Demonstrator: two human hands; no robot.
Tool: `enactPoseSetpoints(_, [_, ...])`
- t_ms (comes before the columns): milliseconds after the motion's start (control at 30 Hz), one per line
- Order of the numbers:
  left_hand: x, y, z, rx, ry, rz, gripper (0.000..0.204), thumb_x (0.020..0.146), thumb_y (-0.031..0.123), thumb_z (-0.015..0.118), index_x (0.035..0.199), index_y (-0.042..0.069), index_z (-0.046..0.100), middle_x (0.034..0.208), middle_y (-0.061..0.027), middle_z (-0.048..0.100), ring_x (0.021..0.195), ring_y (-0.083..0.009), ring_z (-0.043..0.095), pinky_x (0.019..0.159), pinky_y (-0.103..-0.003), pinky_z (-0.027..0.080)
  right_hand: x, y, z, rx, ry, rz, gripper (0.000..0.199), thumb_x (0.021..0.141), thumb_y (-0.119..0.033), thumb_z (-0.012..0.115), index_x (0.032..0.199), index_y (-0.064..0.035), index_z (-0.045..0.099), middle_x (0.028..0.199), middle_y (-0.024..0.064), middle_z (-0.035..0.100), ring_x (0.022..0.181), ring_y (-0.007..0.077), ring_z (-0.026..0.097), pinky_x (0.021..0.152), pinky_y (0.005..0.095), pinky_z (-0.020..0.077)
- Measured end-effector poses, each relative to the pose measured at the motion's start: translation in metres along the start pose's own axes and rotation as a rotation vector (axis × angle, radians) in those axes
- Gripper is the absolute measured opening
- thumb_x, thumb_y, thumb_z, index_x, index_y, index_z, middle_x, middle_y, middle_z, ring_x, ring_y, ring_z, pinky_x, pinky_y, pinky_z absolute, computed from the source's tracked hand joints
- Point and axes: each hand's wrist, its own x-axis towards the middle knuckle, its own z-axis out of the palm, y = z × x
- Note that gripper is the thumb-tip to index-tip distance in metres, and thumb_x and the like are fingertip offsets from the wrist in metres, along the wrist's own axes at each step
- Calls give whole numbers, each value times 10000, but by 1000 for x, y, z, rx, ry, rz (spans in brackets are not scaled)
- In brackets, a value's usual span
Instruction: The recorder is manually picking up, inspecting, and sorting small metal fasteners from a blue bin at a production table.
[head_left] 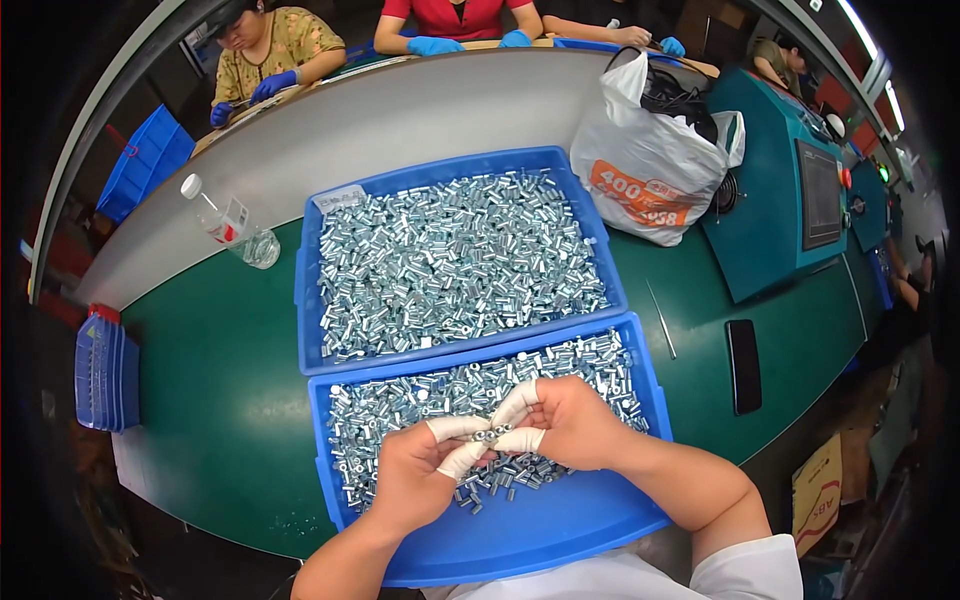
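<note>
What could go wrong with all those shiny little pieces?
First, the left hand and right hand pinch a few small metal pieces by the fingertips. One might slip and get lost among the similar loose pieces below.

Second, the near blue tray has its front rim close to the person's white shirt, so a bump could jostle it and perhaps spill some.

Left fingers [456,429] and right fingers [518,400] pinch metal sleeves [490,435] above the nearer blue tray [520,540].
</note>
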Motion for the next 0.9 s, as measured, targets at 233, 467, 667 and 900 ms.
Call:
enactPoseSetpoints(233, [-3,0,-8,88,-36,7,232,903,-118,663,1131,-81,652,1027,-174,727,916,-223,734,837,-335,621,1,-3,-1,-49,-44,-4,166,877,18,756,1029,19,689,955,94,740,889,135,715,775,263,575])
enactPoseSetpoints(467, [-1,-5,-7,75,-38,-6,212,875,-132,692,1074,-66,668,998,-157,732,909,-207,732,817,-322,613,0,2,0,-117,-20,-9,151,882,-4,760,1011,11,685,914,81,734,843,112,703,731,254,567])
enactPoseSetpoints(667, [-2,-4,-13,31,-116,-26,195,848,-132,725,1024,-67,675,970,-161,733,878,-201,732,800,-319,611,-10,-16,3,-181,-51,83,165,892,-18,765,1023,-2,667,922,51,715,850,93,689,741,253,562])
enactPoseSetpoints(900, [-2,-1,-7,158,-160,44,204,799,-107,784,979,-43,712,919,-124,738,830,-156,719,769,-290,597,-12,-1,-8,-135,-159,15,156,880,-35,777,975,11,662,843,62,703,768,88,668,656,265,539])
